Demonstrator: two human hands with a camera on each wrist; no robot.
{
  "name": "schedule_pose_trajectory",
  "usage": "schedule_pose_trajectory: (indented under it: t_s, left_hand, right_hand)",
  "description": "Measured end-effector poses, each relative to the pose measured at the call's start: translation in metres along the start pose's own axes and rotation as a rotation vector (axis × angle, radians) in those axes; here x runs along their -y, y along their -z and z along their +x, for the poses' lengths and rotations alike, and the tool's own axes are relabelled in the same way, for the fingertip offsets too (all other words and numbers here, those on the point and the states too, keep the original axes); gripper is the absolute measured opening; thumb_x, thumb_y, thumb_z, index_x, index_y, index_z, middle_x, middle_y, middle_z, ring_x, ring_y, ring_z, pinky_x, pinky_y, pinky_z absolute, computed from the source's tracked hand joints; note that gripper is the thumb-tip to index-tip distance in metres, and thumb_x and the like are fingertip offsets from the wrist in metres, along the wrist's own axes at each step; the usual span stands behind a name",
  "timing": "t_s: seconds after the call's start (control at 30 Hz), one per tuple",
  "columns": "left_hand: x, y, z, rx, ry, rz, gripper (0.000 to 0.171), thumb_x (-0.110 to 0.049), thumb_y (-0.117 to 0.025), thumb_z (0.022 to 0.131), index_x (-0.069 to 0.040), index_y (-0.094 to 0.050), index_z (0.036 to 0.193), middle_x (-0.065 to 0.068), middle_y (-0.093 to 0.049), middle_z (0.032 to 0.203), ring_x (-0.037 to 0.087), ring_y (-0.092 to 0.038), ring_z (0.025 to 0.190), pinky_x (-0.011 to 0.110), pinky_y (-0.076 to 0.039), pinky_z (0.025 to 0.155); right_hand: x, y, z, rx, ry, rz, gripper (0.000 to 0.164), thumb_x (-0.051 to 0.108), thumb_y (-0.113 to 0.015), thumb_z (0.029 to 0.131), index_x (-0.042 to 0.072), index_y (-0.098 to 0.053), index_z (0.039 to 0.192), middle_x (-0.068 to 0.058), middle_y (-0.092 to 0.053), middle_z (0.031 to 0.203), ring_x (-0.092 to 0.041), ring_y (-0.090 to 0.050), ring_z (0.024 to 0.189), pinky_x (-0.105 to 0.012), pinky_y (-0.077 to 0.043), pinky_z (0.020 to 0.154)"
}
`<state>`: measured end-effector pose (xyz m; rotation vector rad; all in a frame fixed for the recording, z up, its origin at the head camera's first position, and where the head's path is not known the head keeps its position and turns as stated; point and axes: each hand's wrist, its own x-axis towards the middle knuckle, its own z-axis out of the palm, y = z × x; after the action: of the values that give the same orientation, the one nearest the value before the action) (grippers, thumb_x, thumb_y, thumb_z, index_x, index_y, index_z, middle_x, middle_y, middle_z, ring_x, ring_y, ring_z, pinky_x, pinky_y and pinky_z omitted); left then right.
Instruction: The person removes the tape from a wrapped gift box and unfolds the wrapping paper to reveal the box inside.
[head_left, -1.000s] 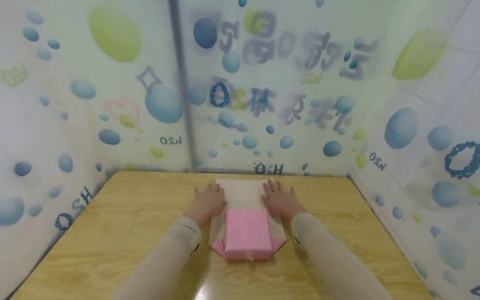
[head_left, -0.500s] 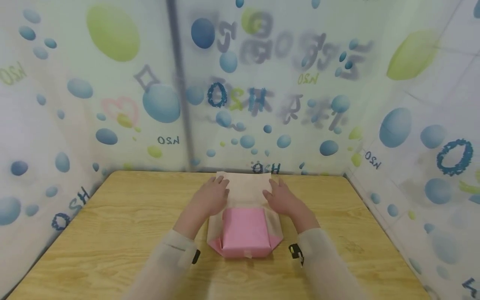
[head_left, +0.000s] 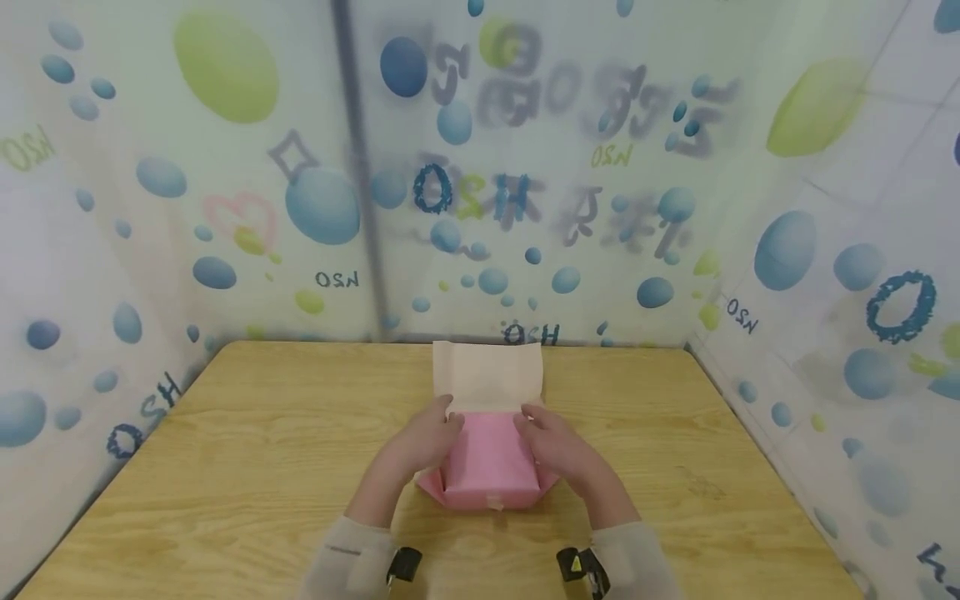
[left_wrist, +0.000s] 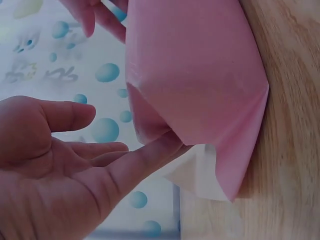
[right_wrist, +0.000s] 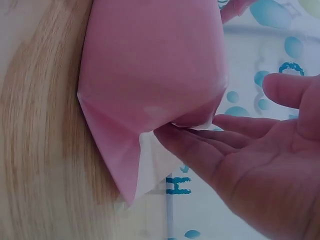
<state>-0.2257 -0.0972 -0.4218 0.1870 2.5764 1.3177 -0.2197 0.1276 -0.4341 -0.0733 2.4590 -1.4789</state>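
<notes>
A box wrapped in pink paper lies on the table, a bit of tape on its near side. The wrapping paper's pale inner side shows beyond it, its far end raised. At the box's left side is my left hand, thumb apart; in the left wrist view its fairly straight fingers reach against the folded-in side paper. Mirroring it on the right, my right hand has extended fingers touching the paper at that side. Pink corner flaps stick out at both near corners. Some fingertips are hidden behind the paper.
The wooden table spreads out around the box. A curtain printed with blue and green dots hangs behind the table and along both sides. Small black wrist devices sit at both sleeve cuffs.
Both hands have drawn back from the far part of the paper to the box's sides. The paper's far end has risen from lying flat. The box has hardly moved.
</notes>
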Motion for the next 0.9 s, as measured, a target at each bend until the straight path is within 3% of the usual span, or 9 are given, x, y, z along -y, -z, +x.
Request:
schedule_pose_trajectory:
  t_s: [0.1,0.27,0.47,0.57,0.63,0.7,0.77,0.87,0.9]
  left_hand:
    - [-0.001,-0.001,-0.002,-0.009,0.015,-0.043,0.06,-0.022,-0.042,0.112,0.008,-0.03,0.162,0.034,-0.047,0.159,0.046,-0.048,0.149,0.06,-0.044,0.121]
    - [-0.005,0.004,-0.008,-0.021,0.011,0.051,0.054,-0.024,-0.047,0.112,0.005,-0.042,0.158,0.031,-0.051,0.157,0.045,-0.05,0.148,0.061,-0.046,0.118]
    - [-0.014,0.011,-0.022,-0.038,-0.038,0.242,0.03,-0.024,-0.06,0.108,-0.001,-0.073,0.123,0.019,-0.07,0.137,0.036,-0.066,0.127,0.056,-0.056,0.105]
    - [-0.02,0.016,-0.032,-0.025,-0.063,0.277,0.028,-0.028,-0.064,0.107,-0.005,-0.079,0.107,0.018,-0.07,0.139,0.039,-0.066,0.13,0.057,-0.055,0.107]
    - [-0.024,0.02,-0.04,-0.003,-0.087,0.288,0.034,-0.034,-0.064,0.107,-0.008,-0.08,0.09,0.015,-0.072,0.139,0.039,-0.065,0.134,0.056,-0.054,0.11]
    - [-0.027,0.024,-0.047,0.047,-0.107,0.284,0.046,-0.039,-0.065,0.106,-0.01,-0.072,0.071,0.009,-0.08,0.109,0.031,-0.075,0.107,0.049,-0.061,0.092]
    - [-0.029,0.028,-0.056,0.107,-0.116,0.287,0.054,-0.044,-0.066,0.105,-0.012,-0.066,0.06,0.0,-0.073,0.077,0.02,-0.068,0.073,0.039,-0.058,0.069]
    - [-0.029,0.03,-0.071,0.214,-0.147,0.304,0.053,-0.04,-0.071,0.101,-0.015,-0.061,0.056,-0.008,-0.046,0.053,0.01,-0.035,0.052,0.027,-0.034,0.051]
    - [-0.028,0.03,-0.076,0.243,-0.161,0.319,0.048,-0.038,-0.074,0.1,-0.017,-0.064,0.058,-0.01,-0.049,0.054,0.008,-0.038,0.052,0.026,-0.035,0.051]
  right_hand:
    - [0.001,-0.001,-0.002,-0.007,0.004,0.027,0.059,0.031,-0.043,0.114,-0.002,-0.036,0.163,-0.027,-0.039,0.168,-0.047,-0.033,0.158,-0.065,-0.028,0.129]
    - [0.009,0.004,-0.008,-0.034,0.002,-0.022,0.06,0.035,-0.043,0.114,0.001,-0.037,0.163,-0.025,-0.041,0.167,-0.046,-0.036,0.157,-0.065,-0.032,0.128]
    - [0.013,0.012,-0.022,-0.058,0.048,-0.168,0.043,0.034,-0.047,0.113,0.002,-0.069,0.133,-0.023,-0.045,0.165,-0.047,-0.035,0.157,-0.064,-0.034,0.127]
    - [0.015,0.019,-0.033,-0.061,0.067,-0.244,0.041,0.035,-0.05,0.112,0.004,-0.076,0.114,-0.019,-0.045,0.167,-0.047,-0.035,0.157,-0.065,-0.036,0.125]
    - [0.017,0.024,-0.04,-0.054,0.073,-0.282,0.041,0.038,-0.051,0.112,0.006,-0.077,0.117,-0.016,-0.054,0.161,-0.045,-0.044,0.153,-0.063,-0.043,0.12]
    - [0.018,0.031,-0.048,-0.013,0.079,-0.296,0.043,0.04,-0.052,0.111,0.007,-0.079,0.11,-0.015,-0.067,0.145,-0.04,-0.06,0.136,-0.058,-0.054,0.107]
    - [0.02,0.036,-0.055,0.045,0.076,-0.318,0.043,0.042,-0.054,0.111,0.01,-0.081,0.098,-0.011,-0.075,0.107,-0.029,-0.07,0.097,-0.046,-0.06,0.083]
    - [0.022,0.043,-0.066,0.166,0.085,-0.355,0.046,0.041,-0.058,0.109,0.015,-0.075,0.075,-0.001,-0.065,0.075,-0.016,-0.045,0.062,-0.03,-0.042,0.058]
    - [0.022,0.044,-0.07,0.212,0.088,-0.373,0.045,0.039,-0.06,0.108,0.015,-0.074,0.073,0.001,-0.059,0.067,-0.015,-0.037,0.057,-0.029,-0.038,0.054]
